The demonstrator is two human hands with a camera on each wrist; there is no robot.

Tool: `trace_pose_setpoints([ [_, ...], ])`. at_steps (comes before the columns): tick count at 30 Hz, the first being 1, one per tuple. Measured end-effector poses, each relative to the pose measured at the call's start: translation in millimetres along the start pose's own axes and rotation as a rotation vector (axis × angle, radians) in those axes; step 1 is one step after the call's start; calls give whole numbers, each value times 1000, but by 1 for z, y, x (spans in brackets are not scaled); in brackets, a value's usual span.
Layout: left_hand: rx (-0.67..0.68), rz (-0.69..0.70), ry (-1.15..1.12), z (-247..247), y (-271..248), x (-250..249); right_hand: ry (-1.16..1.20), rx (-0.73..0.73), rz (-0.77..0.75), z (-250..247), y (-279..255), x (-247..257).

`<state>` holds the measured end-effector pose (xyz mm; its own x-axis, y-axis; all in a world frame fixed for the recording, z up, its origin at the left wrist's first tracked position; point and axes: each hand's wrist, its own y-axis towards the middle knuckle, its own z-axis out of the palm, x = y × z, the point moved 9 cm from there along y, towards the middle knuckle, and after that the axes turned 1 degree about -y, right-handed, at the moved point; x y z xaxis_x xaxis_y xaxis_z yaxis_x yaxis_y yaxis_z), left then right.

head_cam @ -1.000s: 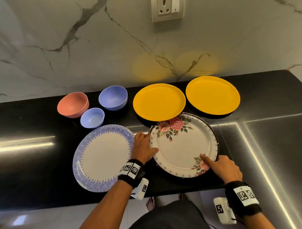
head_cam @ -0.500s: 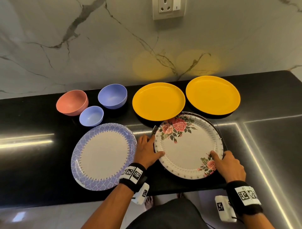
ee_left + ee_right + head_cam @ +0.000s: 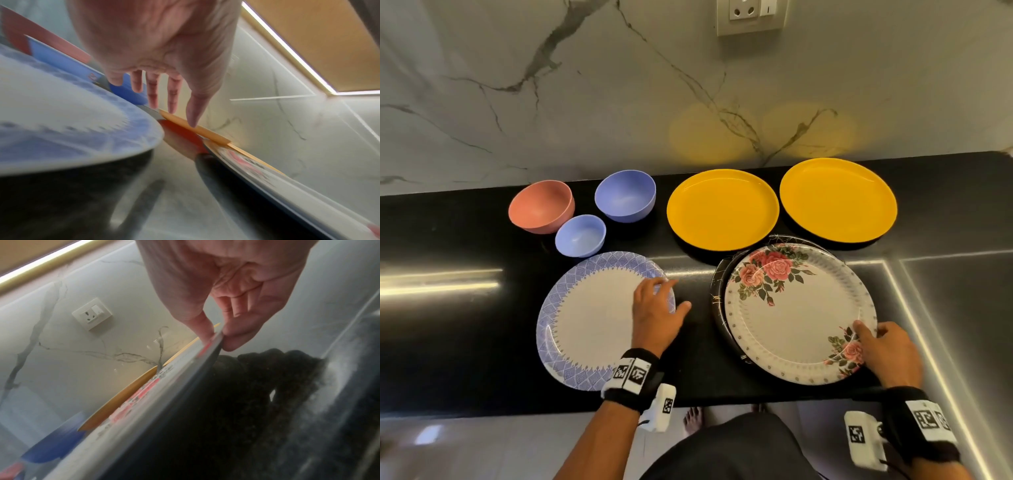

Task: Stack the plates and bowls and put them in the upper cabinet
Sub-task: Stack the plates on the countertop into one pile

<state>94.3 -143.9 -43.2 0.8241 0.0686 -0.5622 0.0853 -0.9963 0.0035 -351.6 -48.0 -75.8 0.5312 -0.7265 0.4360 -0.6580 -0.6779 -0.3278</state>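
We see the round white rose-patterned plate (image 3: 796,318) lying on a black marbled plate (image 3: 719,301) on the glossy black counter (image 3: 448,329). Our right hand (image 3: 887,353) pinches its near right rim, thumb on top and fingers (image 3: 232,335) beneath. Left of that plate, our left hand (image 3: 655,317) hovers with its fingers spread loosely over the right rim of the blue-bordered white plate (image 3: 592,318), gripping nothing.

The left hand (image 3: 655,317) has let go of the floral plate (image 3: 799,313) and moved toward 9 o'clock, over the blue-rimmed plate (image 3: 585,322) (fingers spread). The floral plate has shifted toward 3 o'clock, uncovering 1 dark plate (image 3: 719,298) beneath.
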Motion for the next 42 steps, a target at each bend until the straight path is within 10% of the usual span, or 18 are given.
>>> trace_pose_setpoints([
  [12,-167,-884,-61,-99,-66,189,-17,32,-47,7,-17,13],
  [36,-156,-759,-1114,-93,-100,184,272,-123,-1,13,-7,-3],
  [42,-121,-675,-1220,-96,-95,151,742,-98,189,6,0,-39],
])
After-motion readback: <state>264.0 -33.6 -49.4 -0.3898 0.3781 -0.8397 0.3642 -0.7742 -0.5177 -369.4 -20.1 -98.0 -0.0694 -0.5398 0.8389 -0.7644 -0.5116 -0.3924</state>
